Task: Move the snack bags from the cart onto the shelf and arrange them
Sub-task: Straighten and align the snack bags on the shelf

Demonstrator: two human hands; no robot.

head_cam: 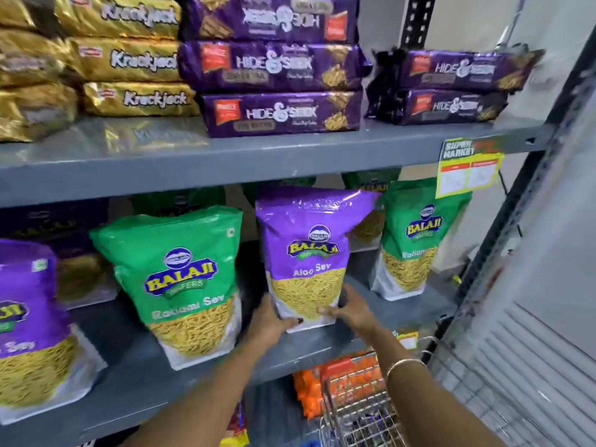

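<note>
A purple Aloo Sev bag (308, 253) stands upright on the grey middle shelf (206, 362), near its front edge. My left hand (269, 321) grips its lower left corner and my right hand (350, 309) grips its lower right corner. To its left stands a green Ratlami Sev bag (183, 279), and a second green bag (411, 240) stands to the right. Another purple bag (27, 324) sits at the far left. The wire cart (358, 411) is at the bottom right, below my right forearm.
The upper shelf (225, 162) carries stacked gold Krackjack packs (135, 59) and purple Hide & Seek packs (277, 111). A yellow price tag (467, 169) hangs from its right end. Orange packets (309, 391) sit on the shelf below. A dark upright post (503, 240) bounds the right side.
</note>
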